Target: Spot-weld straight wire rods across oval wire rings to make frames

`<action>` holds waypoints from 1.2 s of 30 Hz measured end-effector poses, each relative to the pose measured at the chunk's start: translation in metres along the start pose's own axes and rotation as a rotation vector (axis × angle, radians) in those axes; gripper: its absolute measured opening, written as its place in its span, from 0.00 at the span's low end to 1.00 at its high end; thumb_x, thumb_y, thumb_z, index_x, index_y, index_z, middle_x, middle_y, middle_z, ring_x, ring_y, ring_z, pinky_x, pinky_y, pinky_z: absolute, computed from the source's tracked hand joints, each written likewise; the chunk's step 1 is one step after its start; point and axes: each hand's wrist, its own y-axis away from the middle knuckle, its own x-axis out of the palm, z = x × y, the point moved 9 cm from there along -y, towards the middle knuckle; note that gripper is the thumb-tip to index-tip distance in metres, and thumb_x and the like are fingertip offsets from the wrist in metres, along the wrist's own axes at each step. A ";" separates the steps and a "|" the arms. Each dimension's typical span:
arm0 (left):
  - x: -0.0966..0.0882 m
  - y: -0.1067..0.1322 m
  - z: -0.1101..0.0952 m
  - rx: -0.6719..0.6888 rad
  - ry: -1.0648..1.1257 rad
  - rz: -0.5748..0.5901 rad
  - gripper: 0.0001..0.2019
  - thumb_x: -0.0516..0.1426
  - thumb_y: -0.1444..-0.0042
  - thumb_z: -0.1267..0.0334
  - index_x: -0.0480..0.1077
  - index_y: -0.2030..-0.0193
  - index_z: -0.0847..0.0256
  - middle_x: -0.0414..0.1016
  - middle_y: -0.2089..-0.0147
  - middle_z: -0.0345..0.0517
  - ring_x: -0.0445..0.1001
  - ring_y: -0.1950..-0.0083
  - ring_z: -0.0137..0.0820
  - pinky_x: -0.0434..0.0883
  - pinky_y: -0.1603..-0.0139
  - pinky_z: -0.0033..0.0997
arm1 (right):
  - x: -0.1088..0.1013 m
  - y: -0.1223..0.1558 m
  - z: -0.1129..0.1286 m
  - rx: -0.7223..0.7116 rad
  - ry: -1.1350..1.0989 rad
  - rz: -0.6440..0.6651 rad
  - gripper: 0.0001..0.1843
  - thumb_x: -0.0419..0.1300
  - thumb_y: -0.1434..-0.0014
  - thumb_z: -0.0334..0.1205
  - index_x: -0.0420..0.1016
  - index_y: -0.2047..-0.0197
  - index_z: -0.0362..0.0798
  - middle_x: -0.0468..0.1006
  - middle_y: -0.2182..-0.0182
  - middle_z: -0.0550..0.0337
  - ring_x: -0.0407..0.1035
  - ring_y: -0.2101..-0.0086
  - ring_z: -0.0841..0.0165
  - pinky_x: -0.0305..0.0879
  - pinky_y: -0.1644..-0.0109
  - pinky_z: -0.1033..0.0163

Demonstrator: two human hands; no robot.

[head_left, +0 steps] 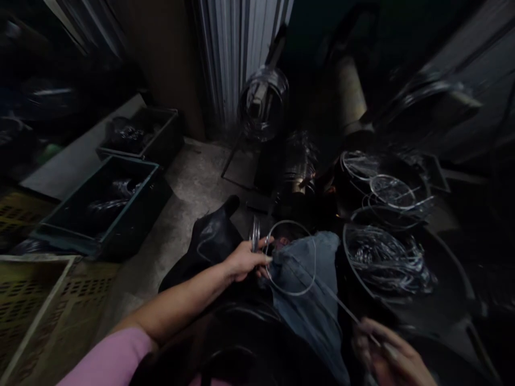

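L hand, pink sleeve behind it, sits near centre of view over the lap, fingers curled & pressed together, pinching a silver wire hoop and a small upright bunch of metal strips. Hoop hangs in front of blue denim jeans, just beside the fingers. R hand is low at 4 o'clock, thumb & fingers pinched on a thin straight wire that runs up at an angle twd the hoop. Light is poor there, so exact grip is hard to tell, & can't tell if wire & hoop are 1 piece.

Judging by the grip, a tight pinch close to the hoop should stop it twisting, & keeping the wire straight btwn 2 hands should help avoid kinks.

Around: black tub of tangled wire at 3 o'clock, black basin of hoops at 2 o'clock, teal crate at 10 o'clock, yellow slatted crate at 8 o'clock, all on concrete floor.
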 end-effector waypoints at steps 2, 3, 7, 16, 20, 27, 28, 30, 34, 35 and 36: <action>-0.002 0.001 -0.013 0.050 0.006 -0.003 0.35 0.58 0.54 0.72 0.54 0.38 0.63 0.71 0.80 0.40 0.74 0.78 0.32 0.61 0.84 0.20 | 0.024 0.001 0.044 -0.206 0.210 -0.002 0.19 0.56 0.48 0.47 0.71 0.52 0.60 0.76 0.62 0.51 0.72 0.64 0.57 0.69 0.68 0.54; -0.003 0.001 -0.020 0.068 0.010 -0.002 0.34 0.58 0.54 0.72 0.54 0.38 0.63 0.71 0.79 0.41 0.74 0.78 0.32 0.61 0.84 0.20 | 0.046 -0.001 0.066 -0.318 0.380 0.047 0.23 0.58 0.49 0.46 0.68 0.48 0.58 0.74 0.56 0.50 0.69 0.58 0.55 0.68 0.63 0.54; -0.010 0.005 -0.041 0.117 0.034 -0.048 0.32 0.57 0.52 0.70 0.55 0.39 0.59 0.71 0.77 0.41 0.75 0.77 0.31 0.61 0.83 0.19 | 0.138 -0.016 0.119 -0.752 1.045 0.157 0.31 0.61 0.51 0.45 0.63 0.44 0.48 0.73 0.56 0.51 0.63 0.53 0.56 0.57 0.50 0.49; -0.028 0.020 -0.072 0.240 0.006 -0.134 0.29 0.57 0.51 0.69 0.58 0.40 0.59 0.70 0.77 0.39 0.74 0.78 0.29 0.62 0.82 0.19 | 0.182 -0.024 0.132 -0.885 1.438 -0.105 0.27 0.56 0.46 0.44 0.62 0.43 0.46 0.73 0.54 0.52 0.62 0.53 0.54 0.51 0.50 0.51; -0.027 0.019 -0.071 0.252 0.013 -0.134 0.30 0.58 0.51 0.69 0.58 0.40 0.59 0.70 0.77 0.39 0.74 0.78 0.29 0.62 0.82 0.19 | 0.189 -0.017 0.133 -0.876 1.465 -0.105 0.29 0.55 0.45 0.42 0.58 0.40 0.49 0.71 0.52 0.50 0.63 0.53 0.54 0.51 0.50 0.48; -0.007 0.021 -0.065 0.222 0.050 -0.047 0.31 0.58 0.52 0.69 0.58 0.40 0.59 0.72 0.77 0.39 0.71 0.79 0.26 0.63 0.81 0.20 | 0.216 -0.038 0.116 -0.843 1.313 0.222 0.26 0.51 0.43 0.35 0.58 0.41 0.43 0.69 0.51 0.47 0.62 0.52 0.56 0.61 0.52 0.50; -0.005 0.022 -0.065 0.216 0.054 -0.038 0.31 0.58 0.52 0.69 0.58 0.40 0.59 0.72 0.77 0.39 0.71 0.79 0.26 0.63 0.82 0.20 | 0.217 -0.041 0.115 -0.824 1.278 0.245 0.26 0.50 0.43 0.34 0.56 0.40 0.42 0.68 0.49 0.47 0.63 0.52 0.58 0.63 0.53 0.53; -0.002 0.023 -0.065 0.217 0.060 -0.031 0.29 0.58 0.52 0.68 0.59 0.40 0.59 0.73 0.76 0.39 0.70 0.79 0.25 0.63 0.81 0.20 | 0.217 -0.047 0.112 -0.765 1.215 0.271 0.27 0.49 0.42 0.33 0.53 0.39 0.43 0.65 0.47 0.48 0.64 0.52 0.61 0.66 0.54 0.57; 0.003 0.022 -0.068 0.224 0.091 -0.030 0.25 0.58 0.52 0.67 0.64 0.44 0.59 0.74 0.74 0.40 0.69 0.78 0.24 0.64 0.79 0.21 | 0.213 -0.047 0.111 -0.697 1.180 0.273 0.29 0.48 0.44 0.31 0.52 0.38 0.43 0.65 0.48 0.46 0.66 0.53 0.61 0.68 0.55 0.57; 0.004 0.022 -0.068 0.224 0.100 -0.025 0.24 0.58 0.52 0.67 0.65 0.45 0.59 0.74 0.73 0.40 0.69 0.77 0.24 0.63 0.79 0.21 | 0.212 -0.047 0.111 -0.693 1.178 0.269 0.29 0.48 0.44 0.31 0.52 0.39 0.42 0.65 0.48 0.45 0.66 0.53 0.60 0.68 0.55 0.56; 0.007 0.021 -0.069 0.223 0.107 -0.019 0.24 0.58 0.52 0.67 0.66 0.45 0.60 0.74 0.73 0.41 0.69 0.77 0.24 0.63 0.80 0.20 | 0.210 -0.046 0.112 -0.690 1.174 0.264 0.29 0.48 0.45 0.30 0.52 0.39 0.41 0.65 0.48 0.44 0.66 0.52 0.59 0.68 0.55 0.56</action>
